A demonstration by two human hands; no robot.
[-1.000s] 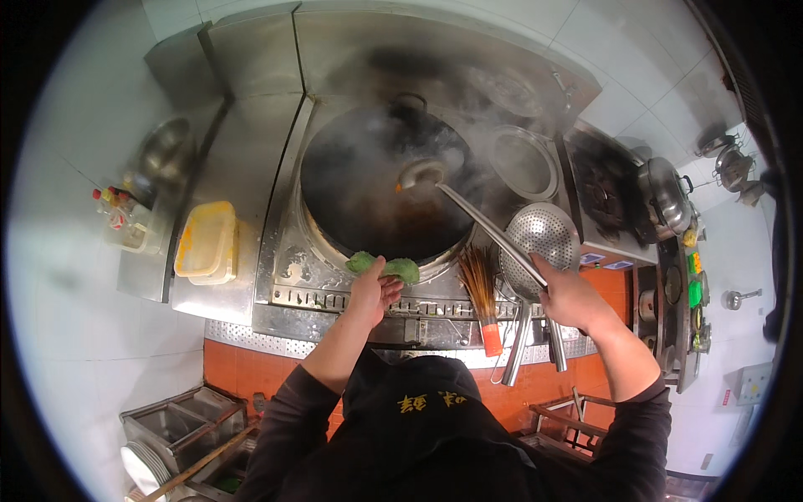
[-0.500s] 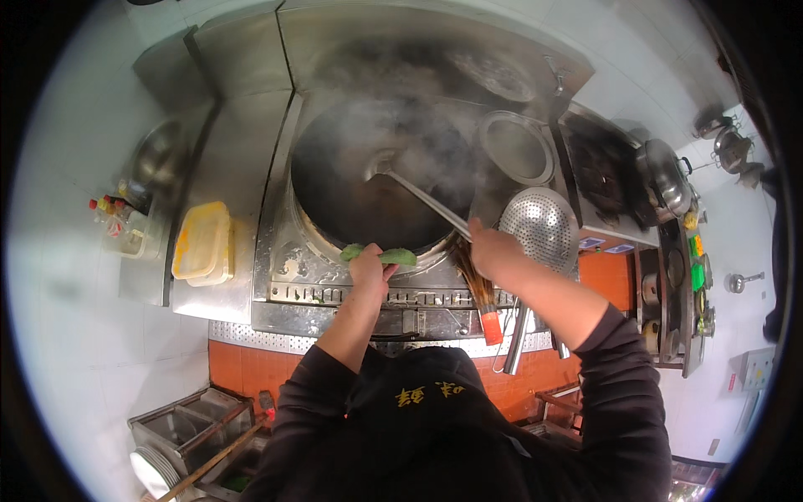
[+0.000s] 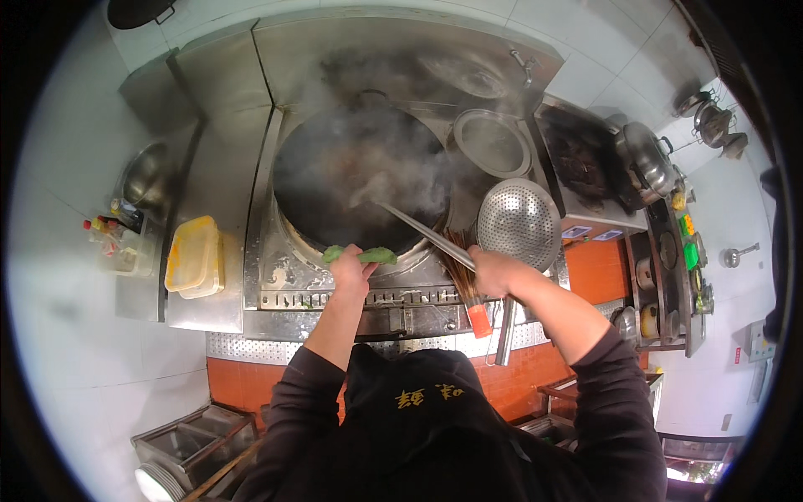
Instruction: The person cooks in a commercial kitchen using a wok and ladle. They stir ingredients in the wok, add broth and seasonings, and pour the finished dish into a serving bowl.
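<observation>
Steam rises from a large dark wok (image 3: 305, 180) in the middle of the stove. My left hand (image 3: 350, 268) grips a folded green cloth (image 3: 381, 255) at the wok's near rim. Closed round a long handle, my right hand (image 3: 493, 272) holds a metal ladle (image 3: 427, 232). The ladle's bowl is down inside the wok, blurred by steam, and what lies in the wok cannot be made out. Close by my right hand are a perforated strainer (image 3: 519, 224) and a bamboo wok brush (image 3: 461, 276) with a red handle end.
A round metal-rimmed pot (image 3: 492, 144) stands behind the strainer. Yellowish plastic containers (image 3: 191, 255) sit on the left counter, with bottles (image 3: 107, 226) beyond. A lidded steel pot (image 3: 646, 159) is at the right, near a rack of pans (image 3: 669, 284).
The ladle's bowl has come nearer to me within the wok, and my right hand has drawn back slightly. My left hand stays at the rim with the cloth. The whole view has shifted a little.
</observation>
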